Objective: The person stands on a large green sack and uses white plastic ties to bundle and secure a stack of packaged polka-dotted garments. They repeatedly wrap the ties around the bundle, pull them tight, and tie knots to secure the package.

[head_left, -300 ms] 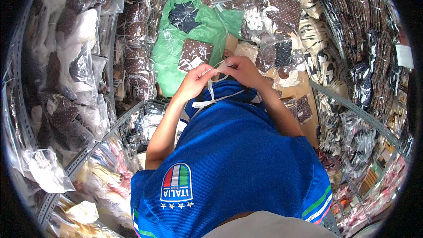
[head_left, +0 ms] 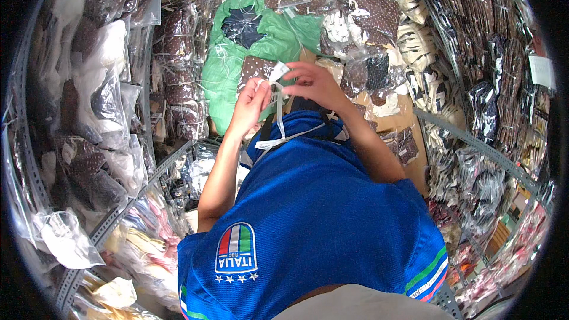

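In front of my waist, a thin white strip (head_left: 280, 109) runs up from the white band on my blue shirt to my fingers. My left hand (head_left: 250, 106) is closed, pinching the strip near its upper part. A flat white end (head_left: 278, 72) of it sticks up between the hands. My right hand (head_left: 317, 86) is beside it with thumb and fingers apart; the fingertips are close to the strip, and whether they touch it is hard to see. Behind the hands lies a brown dotted packet (head_left: 256, 66) on a green plastic bag (head_left: 216, 86).
The green bag's mouth shows dark cloth (head_left: 243, 28). Bagged brown dotted garments (head_left: 373, 9) and cardboard (head_left: 398, 115) lie on the floor ahead. Metal shelving rails (head_left: 483, 148) stand on both sides, packed with stacked plastic-wrapped garments (head_left: 181, 65).
My hands have drawn apart a little. The right hand's fingers have opened from a pinch, and the strip's white end now stands up between the hands.
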Demonstrator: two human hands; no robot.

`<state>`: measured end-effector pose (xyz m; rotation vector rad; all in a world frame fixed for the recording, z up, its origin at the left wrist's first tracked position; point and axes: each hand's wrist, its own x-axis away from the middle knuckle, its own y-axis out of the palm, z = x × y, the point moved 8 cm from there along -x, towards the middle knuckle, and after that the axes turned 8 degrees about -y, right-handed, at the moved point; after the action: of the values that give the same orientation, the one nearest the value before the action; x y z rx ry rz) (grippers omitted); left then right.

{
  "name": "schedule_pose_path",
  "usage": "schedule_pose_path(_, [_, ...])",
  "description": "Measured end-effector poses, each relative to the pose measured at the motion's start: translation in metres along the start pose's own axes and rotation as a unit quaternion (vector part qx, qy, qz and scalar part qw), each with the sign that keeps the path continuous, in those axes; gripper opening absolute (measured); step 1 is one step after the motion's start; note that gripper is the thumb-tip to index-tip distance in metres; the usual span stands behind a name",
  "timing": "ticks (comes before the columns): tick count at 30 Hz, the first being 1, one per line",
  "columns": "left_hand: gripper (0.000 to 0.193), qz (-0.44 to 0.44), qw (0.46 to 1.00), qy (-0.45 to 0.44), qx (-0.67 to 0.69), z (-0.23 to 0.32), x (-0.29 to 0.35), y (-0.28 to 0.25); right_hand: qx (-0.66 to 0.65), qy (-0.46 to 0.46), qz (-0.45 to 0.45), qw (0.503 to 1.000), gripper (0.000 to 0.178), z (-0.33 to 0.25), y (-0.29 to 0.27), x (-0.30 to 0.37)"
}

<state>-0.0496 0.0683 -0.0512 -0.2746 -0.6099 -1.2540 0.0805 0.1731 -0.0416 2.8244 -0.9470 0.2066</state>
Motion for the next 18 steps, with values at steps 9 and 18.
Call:
schedule_pose_path(9, [0.021,0.080,0.974,-0.047,0.207,-0.017,-0.052,-0.003,0.066,0.056,-0.162,0.983,0.027,0.097,0.021,0.005])
schedule_pose_path(18, [0.021,0.144,0.843,-0.113,0.505,-0.033,-0.103,0.010,-0.037,0.058,-0.216,0.974,0.036,0.081,0.005,-0.044])
